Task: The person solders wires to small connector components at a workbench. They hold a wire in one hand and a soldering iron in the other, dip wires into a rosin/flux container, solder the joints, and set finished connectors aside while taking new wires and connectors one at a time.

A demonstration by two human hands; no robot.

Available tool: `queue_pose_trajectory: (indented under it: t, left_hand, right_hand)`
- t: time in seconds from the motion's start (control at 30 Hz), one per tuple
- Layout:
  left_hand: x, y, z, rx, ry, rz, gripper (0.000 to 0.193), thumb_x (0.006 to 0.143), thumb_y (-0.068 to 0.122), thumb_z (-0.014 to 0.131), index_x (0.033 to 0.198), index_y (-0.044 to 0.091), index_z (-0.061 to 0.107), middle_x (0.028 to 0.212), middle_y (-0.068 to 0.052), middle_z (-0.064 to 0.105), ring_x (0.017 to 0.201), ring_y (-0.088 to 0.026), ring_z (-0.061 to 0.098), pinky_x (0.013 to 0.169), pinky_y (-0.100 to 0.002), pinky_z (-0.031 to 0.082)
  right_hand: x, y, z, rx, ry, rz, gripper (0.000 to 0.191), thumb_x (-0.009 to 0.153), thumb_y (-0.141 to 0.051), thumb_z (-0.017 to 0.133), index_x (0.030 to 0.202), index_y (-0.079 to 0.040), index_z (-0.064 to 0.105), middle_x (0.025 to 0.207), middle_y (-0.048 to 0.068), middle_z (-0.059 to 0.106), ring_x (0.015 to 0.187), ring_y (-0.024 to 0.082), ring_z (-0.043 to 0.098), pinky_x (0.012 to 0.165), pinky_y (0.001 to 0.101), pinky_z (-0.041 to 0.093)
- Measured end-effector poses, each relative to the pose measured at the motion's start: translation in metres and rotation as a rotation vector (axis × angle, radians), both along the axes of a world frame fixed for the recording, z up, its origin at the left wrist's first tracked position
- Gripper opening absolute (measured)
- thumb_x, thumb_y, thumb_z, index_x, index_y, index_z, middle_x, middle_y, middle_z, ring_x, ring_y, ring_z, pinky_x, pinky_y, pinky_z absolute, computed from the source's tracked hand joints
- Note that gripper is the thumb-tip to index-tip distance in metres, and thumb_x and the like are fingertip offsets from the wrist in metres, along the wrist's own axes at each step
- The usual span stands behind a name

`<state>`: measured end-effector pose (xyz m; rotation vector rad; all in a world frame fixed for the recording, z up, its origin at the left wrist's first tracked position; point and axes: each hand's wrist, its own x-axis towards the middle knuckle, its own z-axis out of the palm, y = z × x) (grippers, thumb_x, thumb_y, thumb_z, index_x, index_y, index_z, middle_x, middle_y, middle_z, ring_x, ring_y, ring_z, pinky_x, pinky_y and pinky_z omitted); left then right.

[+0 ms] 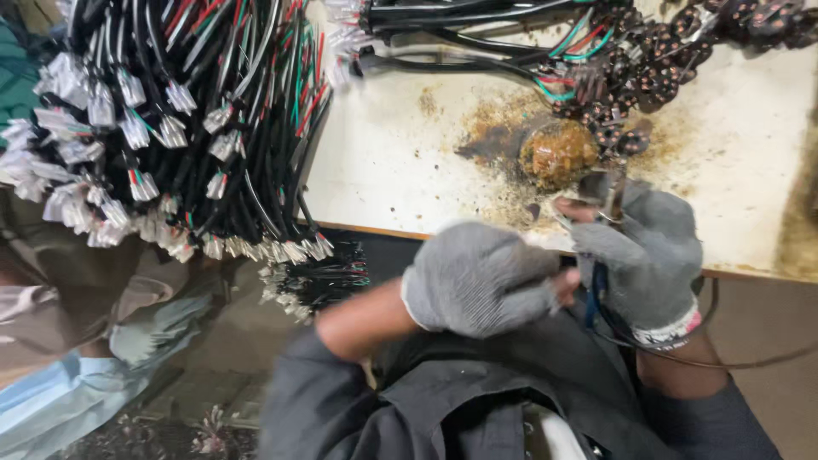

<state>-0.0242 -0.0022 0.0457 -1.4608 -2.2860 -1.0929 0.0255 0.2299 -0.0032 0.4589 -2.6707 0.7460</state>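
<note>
A wire is pinched by gloved right hand fingers, left hand fisted; many cable bundles are left waiting.

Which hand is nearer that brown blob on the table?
The right hand, probably: its fingers sit just below the brown blob, while the left hand is fisted lower, off the table edge.

- wire bundle lies on the worktop's left end.
- my left hand is before the edge, right hand beside it.
- plug pile sits behind.
</note>
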Motion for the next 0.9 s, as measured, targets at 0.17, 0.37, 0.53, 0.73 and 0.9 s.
queue_pose_trajectory:
  t: [0.17, 0.37, 0.53, 0.73, 0.9]
  left_hand:
    - [0.020, -0.027, -0.025, 0.063, -0.210, 0.345, 0.019, 0.088, 0.022, 0.083, 0.101, 0.020, 0.069, 0.090, 0.001, 0.070, 0.077, -0.021, 0.071, 0.063, -0.034, 0.054]
    - [-0.016, -0.120, 0.002, -0.452, 0.002, 1.127, 0.016, 0.095, 0.021, 0.077, 0.108, 0.013, 0.070, 0.103, -0.004, 0.071, 0.090, -0.025, 0.070, 0.076, -0.038, 0.055]
    - [-0.035, -0.145, 0.003, -0.740, -0.003, 1.139, 0.028, 0.081, 0.034, 0.084, 0.097, 0.015, 0.072, 0.090, -0.009, 0.068, 0.079, -0.031, 0.068, 0.063, -0.044, 0.050]
    - [-0.036, -0.141, 0.000, -0.529, 0.096, 1.187, 0.013, 0.099, 0.023, 0.077, 0.098, 0.012, 0.069, 0.094, -0.009, 0.067, 0.081, -0.029, 0.068, 0.069, -0.041, 0.053]
    - [-0.001, -0.135, 0.013, 0.134, -0.040, 1.015, 0.021, 0.106, 0.018, 0.068, 0.108, -0.002, 0.061, 0.096, -0.009, 0.063, 0.081, -0.018, 0.066, 0.068, -0.032, 0.054]
  right_hand:
    - [0.004, -0.003, -0.005, 0.060, -0.031, -0.064, 0.009, 0.102, -0.011, 0.081, 0.097, -0.016, 0.075, 0.105, 0.003, 0.077, 0.105, 0.027, 0.067, 0.092, 0.0354, 0.053]
    - [0.009, -0.003, -0.007, 0.063, -0.061, -0.036, 0.005, 0.103, -0.015, 0.074, 0.098, -0.015, 0.076, 0.101, 0.004, 0.075, 0.092, 0.029, 0.064, 0.086, 0.0366, 0.050]
    - [0.003, -0.006, -0.006, 0.007, 0.043, 0.013, 0.015, 0.102, -0.015, 0.078, 0.104, -0.012, 0.064, 0.094, 0.008, 0.072, 0.087, 0.035, 0.064, 0.085, 0.0414, 0.051]
    - [0.000, -0.002, -0.003, -0.049, 0.023, 0.096, 0.018, 0.100, -0.012, 0.077, 0.106, -0.010, 0.061, 0.097, 0.009, 0.075, 0.087, 0.034, 0.066, 0.083, 0.0428, 0.050]
    - [0.004, 0.002, -0.013, -0.013, 0.012, 0.060, 0.015, 0.095, -0.010, 0.081, 0.105, -0.013, 0.070, 0.095, 0.008, 0.076, 0.084, 0.031, 0.066, 0.078, 0.0392, 0.051]
